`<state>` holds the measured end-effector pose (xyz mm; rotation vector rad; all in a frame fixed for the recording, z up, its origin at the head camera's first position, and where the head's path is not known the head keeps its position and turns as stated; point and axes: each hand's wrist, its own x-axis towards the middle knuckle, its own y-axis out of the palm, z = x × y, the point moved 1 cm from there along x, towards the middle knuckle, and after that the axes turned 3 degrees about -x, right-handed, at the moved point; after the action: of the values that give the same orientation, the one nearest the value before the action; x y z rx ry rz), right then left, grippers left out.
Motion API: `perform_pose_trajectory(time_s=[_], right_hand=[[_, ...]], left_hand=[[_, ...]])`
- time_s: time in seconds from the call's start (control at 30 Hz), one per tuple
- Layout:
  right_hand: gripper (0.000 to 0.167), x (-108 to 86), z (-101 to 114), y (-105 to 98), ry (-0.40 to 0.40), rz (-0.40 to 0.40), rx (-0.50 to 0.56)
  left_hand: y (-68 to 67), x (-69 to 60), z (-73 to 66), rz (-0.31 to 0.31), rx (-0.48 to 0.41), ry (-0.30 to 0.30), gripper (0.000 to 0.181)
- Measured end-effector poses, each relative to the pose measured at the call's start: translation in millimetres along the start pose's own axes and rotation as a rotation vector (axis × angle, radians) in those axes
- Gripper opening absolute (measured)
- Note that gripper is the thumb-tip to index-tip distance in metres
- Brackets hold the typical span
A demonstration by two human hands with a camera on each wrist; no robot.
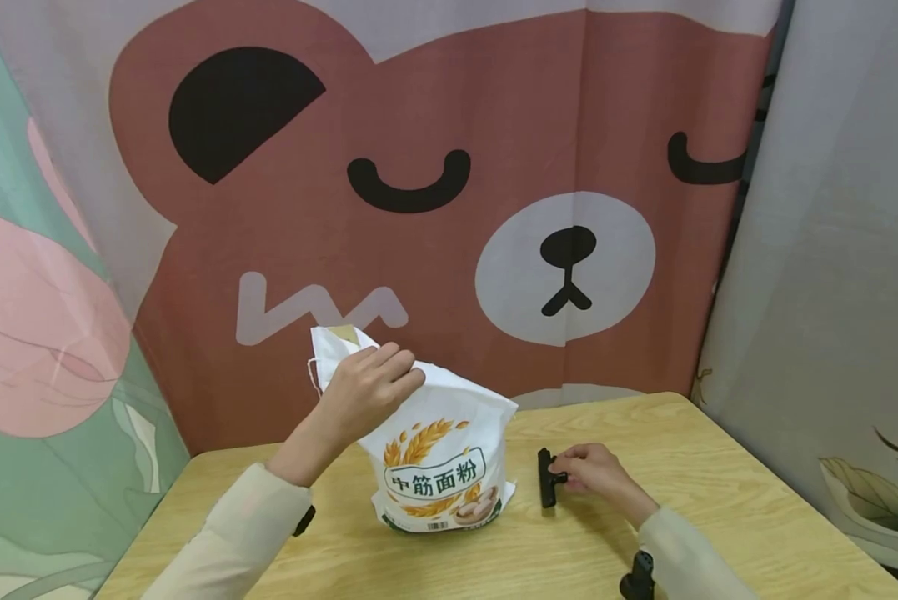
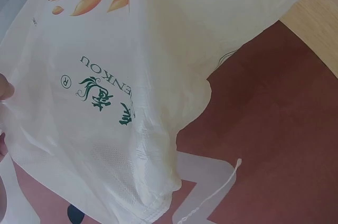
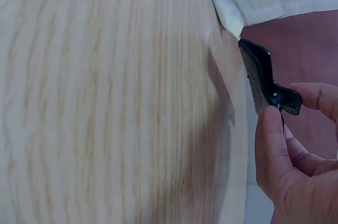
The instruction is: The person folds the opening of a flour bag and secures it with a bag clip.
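A white flour bag [image 1: 441, 450] with printed wheat ears stands on the table, its upper part leaning left. The left hand [image 1: 373, 387] grips the bag's top edge with curled fingers; in the left wrist view the bag [image 2: 100, 76] fills much of the picture and only fingertips [image 2: 5, 87] show at the left edge. Right of the bag, the right hand [image 1: 594, 477] pinches a black clip [image 1: 546, 478] by its handle, apart from the bag. In the right wrist view the thumb and fingers of the right hand [image 3: 301, 150] hold the clip [image 3: 259, 73] above the table.
The wooden table [image 1: 719, 483] extends on both sides of the bag. Behind it hangs a curtain [image 1: 433, 267] with a bear print, and a grey curtain [image 1: 816, 275] hangs at the right. A loose string [image 2: 216, 195] dangles near the bag's top.
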<state>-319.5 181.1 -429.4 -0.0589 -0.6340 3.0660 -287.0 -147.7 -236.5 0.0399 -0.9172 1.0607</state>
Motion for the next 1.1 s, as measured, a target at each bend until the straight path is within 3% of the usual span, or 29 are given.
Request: perform_pose_trajectory(time_s=[0.43, 1.1], right_hand=[[0.038, 0.1, 6, -9, -0.025, 0.009, 0.064], [0.04, -14.1, 16, -13, -0.033, 0.012, 0.132]], left_hand=[[-0.5, 1.2, 0.9, 0.012, 0.011, 0.0, 0.031], [-0.5, 1.6, -0.9, 0.008, 0.019, -0.001, 0.032]])
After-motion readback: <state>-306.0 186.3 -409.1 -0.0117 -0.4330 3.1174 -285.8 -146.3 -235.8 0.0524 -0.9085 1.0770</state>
